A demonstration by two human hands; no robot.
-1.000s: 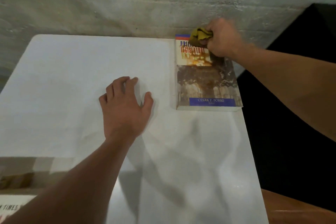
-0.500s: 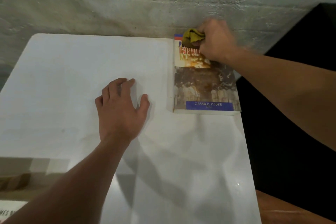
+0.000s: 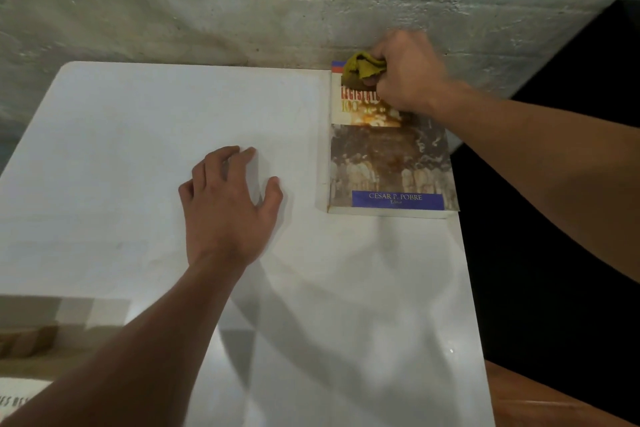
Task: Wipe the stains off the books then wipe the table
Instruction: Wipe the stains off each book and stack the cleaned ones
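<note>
A paperback book with a brown photo cover and a blue author band lies flat at the far right corner of the white table. My right hand grips a bunched yellow-green cloth and presses it on the book's top edge, covering part of the title. My left hand rests flat on the table, fingers spread, a short way left of the book.
A rough concrete wall runs along the table's far edge. Right of the table is a dark drop, with a brown wooden surface at the bottom right. Another book or printed paper shows at the bottom left corner.
My right hand has slid the cloth slightly left along the book's top edge. My left hand stays planted on the table.
</note>
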